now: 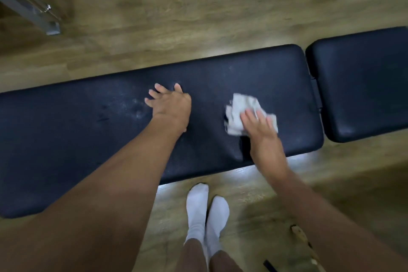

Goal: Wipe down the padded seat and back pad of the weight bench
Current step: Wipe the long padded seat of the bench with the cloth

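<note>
Cloth (pixel 242 112) under right hand (pixel 262 134), on back pad (pixel 88 139)

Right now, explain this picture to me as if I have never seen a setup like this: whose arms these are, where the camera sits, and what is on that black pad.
There is no machine here. A person wears one camera on the head, looking down, so the arms reaching in from the bottom are their own. The long black surface is the back pad of a weight bench; the shorter seat pad lies beyond a gap on the right. The left hand rests flat and empty on the back pad. The right hand presses a crumpled pale cloth onto it. White-socked feet stand on the wood floor.
</note>
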The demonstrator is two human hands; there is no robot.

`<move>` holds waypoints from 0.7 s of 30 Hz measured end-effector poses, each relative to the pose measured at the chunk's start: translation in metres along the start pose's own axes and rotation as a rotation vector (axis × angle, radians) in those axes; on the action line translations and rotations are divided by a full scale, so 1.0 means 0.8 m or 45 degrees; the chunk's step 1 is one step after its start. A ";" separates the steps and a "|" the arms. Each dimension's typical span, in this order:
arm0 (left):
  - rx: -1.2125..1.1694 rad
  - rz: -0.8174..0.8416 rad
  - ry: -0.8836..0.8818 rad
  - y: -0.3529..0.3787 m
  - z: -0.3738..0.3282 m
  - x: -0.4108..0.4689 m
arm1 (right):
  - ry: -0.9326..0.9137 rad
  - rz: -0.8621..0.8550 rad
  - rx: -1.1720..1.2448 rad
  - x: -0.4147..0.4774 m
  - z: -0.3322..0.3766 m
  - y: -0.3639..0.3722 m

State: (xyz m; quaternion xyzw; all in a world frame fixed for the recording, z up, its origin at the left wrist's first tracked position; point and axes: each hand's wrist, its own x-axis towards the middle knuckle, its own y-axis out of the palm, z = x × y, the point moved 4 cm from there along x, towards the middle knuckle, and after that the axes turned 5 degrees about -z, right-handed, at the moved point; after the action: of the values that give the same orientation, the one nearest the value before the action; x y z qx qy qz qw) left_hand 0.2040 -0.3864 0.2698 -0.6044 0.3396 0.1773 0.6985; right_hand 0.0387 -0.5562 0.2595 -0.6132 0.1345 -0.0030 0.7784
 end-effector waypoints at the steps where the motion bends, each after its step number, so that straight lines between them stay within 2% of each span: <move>1: -0.032 -0.036 0.022 -0.004 -0.008 0.001 | 0.018 0.028 0.013 -0.035 -0.005 0.005; 4: -0.100 -0.111 0.172 -0.005 -0.036 0.008 | 0.036 0.071 0.053 -0.050 -0.012 0.010; 8: -0.069 -0.042 0.154 0.001 -0.056 0.019 | 0.084 -0.048 -0.059 0.096 -0.003 -0.009; 10: -0.076 -0.008 0.116 0.000 -0.057 0.022 | 0.114 -0.131 -0.018 0.174 -0.001 -0.027; 13: -0.069 -0.011 0.096 -0.003 -0.057 0.023 | 0.036 -0.140 -0.002 0.213 -0.002 -0.043; 15: -0.071 -0.012 0.089 -0.004 -0.059 0.020 | -0.039 -0.157 -0.045 0.173 -0.016 -0.036; 17: -0.058 -0.017 0.076 -0.005 -0.061 0.018 | -0.098 -0.069 -0.115 0.092 -0.032 -0.016; 21: -0.018 -0.032 0.073 -0.006 -0.062 0.014 | -0.042 0.051 0.052 -0.068 -0.063 0.004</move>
State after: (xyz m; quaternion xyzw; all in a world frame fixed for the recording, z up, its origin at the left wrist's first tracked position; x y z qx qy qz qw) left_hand 0.2024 -0.4370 0.2636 -0.6184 0.3506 0.1533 0.6865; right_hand -0.0253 -0.5943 0.2573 -0.5943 0.1340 0.0200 0.7927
